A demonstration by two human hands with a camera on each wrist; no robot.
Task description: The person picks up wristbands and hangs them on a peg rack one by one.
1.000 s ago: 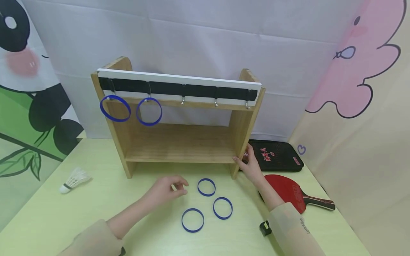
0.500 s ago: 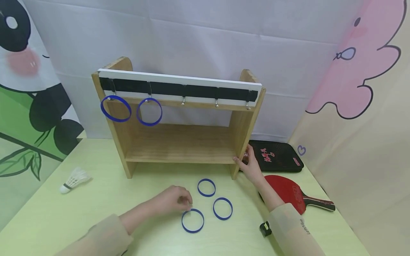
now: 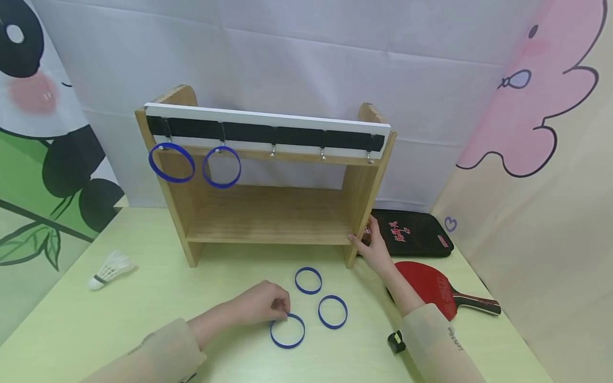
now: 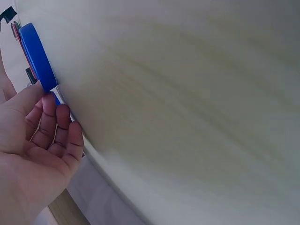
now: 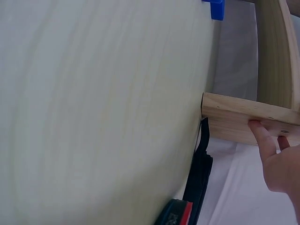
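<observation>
My left hand (image 3: 262, 303) pinches the upper rim of the nearest blue ring (image 3: 287, 347) between thumb and fingertips, low over the table. The left wrist view shows the blue ring (image 4: 38, 58) at the thumb tip, the other fingers loosely bent. Two more blue rings, the farther ring (image 3: 308, 292) and the right-hand ring (image 3: 332, 326), lie beside it. My right hand (image 3: 375, 251) rests against the wooden rack (image 3: 268, 215), thumb on its front edge and fingers along its outer right side. Two blue rings, the left one (image 3: 172, 180) and its neighbour (image 3: 222, 186), hang from the rack's left hooks.
Three bare hooks, one a middle hook (image 3: 273, 151), line the rack's black strip. A shuttlecock (image 3: 112, 270) lies at left. Right of the rack are a black case (image 3: 412, 234), a red table tennis bat (image 3: 426, 284) and a small black object (image 3: 396, 342) by the right sleeve.
My left hand has come down toward the nearest ring and taken hold of its rim, shifting it slightly. The right hand has stayed at the rack.
</observation>
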